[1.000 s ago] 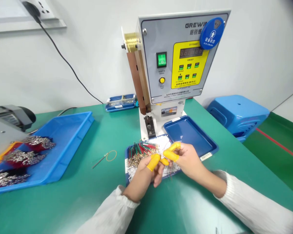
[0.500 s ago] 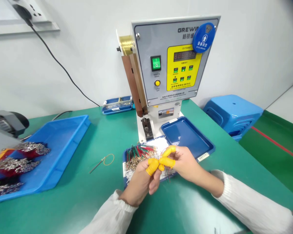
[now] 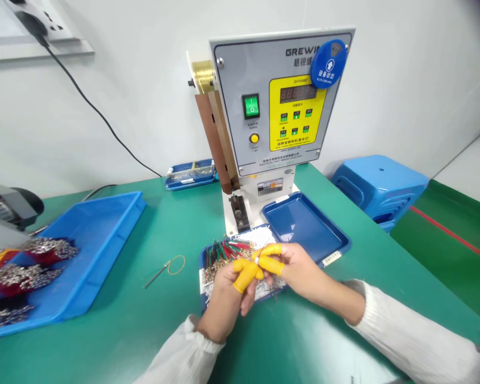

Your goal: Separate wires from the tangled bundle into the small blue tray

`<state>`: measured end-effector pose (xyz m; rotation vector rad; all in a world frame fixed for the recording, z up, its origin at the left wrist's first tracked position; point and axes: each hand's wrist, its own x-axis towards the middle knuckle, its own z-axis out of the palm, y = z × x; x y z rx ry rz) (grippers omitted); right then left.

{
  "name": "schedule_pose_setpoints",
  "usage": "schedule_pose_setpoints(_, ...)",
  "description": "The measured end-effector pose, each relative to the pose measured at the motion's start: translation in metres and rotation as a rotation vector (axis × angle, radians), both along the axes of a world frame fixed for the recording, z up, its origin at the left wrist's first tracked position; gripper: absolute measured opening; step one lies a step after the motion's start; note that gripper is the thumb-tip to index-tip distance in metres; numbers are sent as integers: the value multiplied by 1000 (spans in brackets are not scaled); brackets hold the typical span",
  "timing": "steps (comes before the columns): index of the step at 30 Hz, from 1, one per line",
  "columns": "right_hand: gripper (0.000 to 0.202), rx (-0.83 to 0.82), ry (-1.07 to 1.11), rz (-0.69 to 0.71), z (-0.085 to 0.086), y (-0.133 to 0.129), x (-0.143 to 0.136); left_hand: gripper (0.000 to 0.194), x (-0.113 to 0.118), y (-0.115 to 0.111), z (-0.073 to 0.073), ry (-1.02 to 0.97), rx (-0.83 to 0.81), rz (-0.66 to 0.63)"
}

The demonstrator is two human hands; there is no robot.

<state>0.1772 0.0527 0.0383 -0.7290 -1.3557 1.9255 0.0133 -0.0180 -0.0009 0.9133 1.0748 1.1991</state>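
Note:
My left hand [image 3: 231,293] and my right hand [image 3: 294,266] meet over the near tray, with yellow finger cots on the thumbs and fingers. Between the pinched fingertips shows a small white piece [image 3: 257,260], too small to identify; a thin reddish wire seems to run beside it. Both hands are closed on it. Beneath them, a blue tray [image 3: 202,285] holds a bundle of red, green and black wires [image 3: 228,250] with gold-coloured ends, and many small white pieces [image 3: 260,234]. My hands cover the tray's middle.
Behind the tray stands a grey crimping machine [image 3: 232,128]. A dark blue tray [image 3: 308,226] lies to the right. At left are a large blue bin [image 3: 104,256] with wire bundles, a thin metal tool [image 3: 157,274] and a yellow ring [image 3: 176,256]. Blue stools [image 3: 380,181] stand beyond the table.
The white piece now shows between my fingertips, where it was hidden before. My left fingers have shifted slightly left and the view has moved a little.

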Motion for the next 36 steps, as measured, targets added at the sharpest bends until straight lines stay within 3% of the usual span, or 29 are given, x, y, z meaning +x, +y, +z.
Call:
schedule_pose_setpoints(4, 36, -56, 15, -11, 0, -1, 1, 46, -2, -1, 0, -41, -10, -49)
schedule_pose_setpoints(9, 35, -88, 50, 37, -2, -2, 4, 48, 0, -2, 11, -151, -69, -155)
schedule_pose_setpoints(15, 29, -44, 59, 88, 0, -2, 6, 46, 3, -1, 16, -170, -97, -165)
schedule_pose_setpoints(22, 31, -92, 88, -73, -1, -6, 3, 48, 1, 1, 16, -134, -65, -148)
schedule_pose_setpoints(29, 30, -203, 214, -119, -1, -5, 0, 50, 0, 3, 12, -74, -98, -181)
schedule_pose_setpoints(31, 28, -136, 179, -153, 2, 6, 7, 48, -2, 5, 12, -58, -80, -119)
schedule_pose_setpoints(35, 20, 297, -106, -287, 9, 46, 44, 46, -10, 9, 14, -98, -22, 47)
schedule_pose_setpoints(36, 22, 323, -176, -321, 9, 56, 55, 46, -12, 10, 15, -120, -11, 71)
